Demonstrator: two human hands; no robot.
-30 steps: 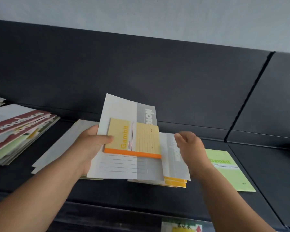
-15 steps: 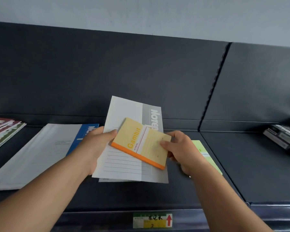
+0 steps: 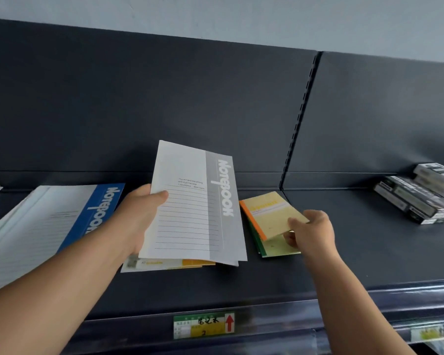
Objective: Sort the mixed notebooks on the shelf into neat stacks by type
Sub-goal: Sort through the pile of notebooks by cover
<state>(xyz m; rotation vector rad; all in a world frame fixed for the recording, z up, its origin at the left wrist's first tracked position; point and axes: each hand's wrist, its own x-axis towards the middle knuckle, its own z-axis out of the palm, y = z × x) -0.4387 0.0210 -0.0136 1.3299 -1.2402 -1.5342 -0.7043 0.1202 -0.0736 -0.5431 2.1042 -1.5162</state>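
Dark shelf (image 3: 369,252) before me: a blue-spined notebook (image 3: 62,221) lay flat at my nine o'clock, a green notebook (image 3: 280,248) at two o'clock, stacked black boxes (image 3: 415,198) farther toward three o'clock.

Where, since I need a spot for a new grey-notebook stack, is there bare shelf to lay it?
The widest bare shelf lies between the small yellow notebook in the right hand and the black boxes far right. A narrow strip runs along the front edge. Crowded: from the blue notebook to the grey notebook held in the left hand.
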